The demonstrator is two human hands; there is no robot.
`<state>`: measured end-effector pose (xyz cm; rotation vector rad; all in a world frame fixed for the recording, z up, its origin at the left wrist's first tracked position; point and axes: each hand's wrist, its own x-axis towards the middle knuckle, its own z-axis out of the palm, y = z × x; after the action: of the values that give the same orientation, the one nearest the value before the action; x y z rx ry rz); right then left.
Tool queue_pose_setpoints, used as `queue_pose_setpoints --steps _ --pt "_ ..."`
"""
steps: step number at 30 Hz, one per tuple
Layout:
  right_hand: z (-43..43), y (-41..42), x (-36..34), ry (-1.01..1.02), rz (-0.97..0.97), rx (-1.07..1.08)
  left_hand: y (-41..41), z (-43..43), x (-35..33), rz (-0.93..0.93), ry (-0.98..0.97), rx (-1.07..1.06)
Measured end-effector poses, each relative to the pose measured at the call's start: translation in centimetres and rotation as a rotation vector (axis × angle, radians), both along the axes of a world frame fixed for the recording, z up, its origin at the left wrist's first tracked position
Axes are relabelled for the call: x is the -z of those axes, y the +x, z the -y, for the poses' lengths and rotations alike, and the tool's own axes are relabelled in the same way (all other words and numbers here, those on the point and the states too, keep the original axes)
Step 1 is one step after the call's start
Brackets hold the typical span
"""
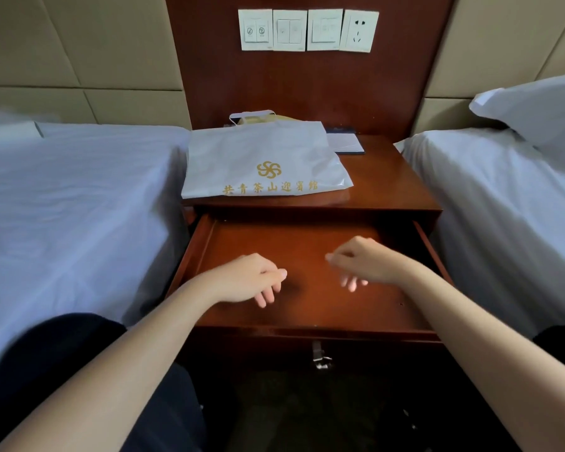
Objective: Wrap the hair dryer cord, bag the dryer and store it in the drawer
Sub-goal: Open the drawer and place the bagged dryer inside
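A white bag [261, 158] with gold characters and a gold emblem lies flat on the dark wood nightstand [388, 187], its handles toward the wall. Below it the nightstand's drawer [307, 324] is pulled out, and nothing lies inside. My left hand [248, 278] and my right hand [362, 262] hover side by side above the drawer's floor, fingers loosely curled downward, holding nothing. No hair dryer or cord is in view.
Two beds with white sheets flank the nightstand, left bed [72, 207] and right bed [509, 207], with a pillow [535, 109] on the right one. A blue notepad [346, 143] lies behind the bag. Wall switches and a socket [359, 31] sit above. A metal handle [318, 355] hangs under the drawer front.
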<state>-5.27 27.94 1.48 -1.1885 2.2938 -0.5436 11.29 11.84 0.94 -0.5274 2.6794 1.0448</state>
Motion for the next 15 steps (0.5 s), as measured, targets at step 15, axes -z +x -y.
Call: queue_pose_setpoints --steps 15 --pt "15.4 -13.5 -4.9 -0.229 -0.293 0.446 -9.2 16.9 -6.6 -0.307 -0.344 -0.716"
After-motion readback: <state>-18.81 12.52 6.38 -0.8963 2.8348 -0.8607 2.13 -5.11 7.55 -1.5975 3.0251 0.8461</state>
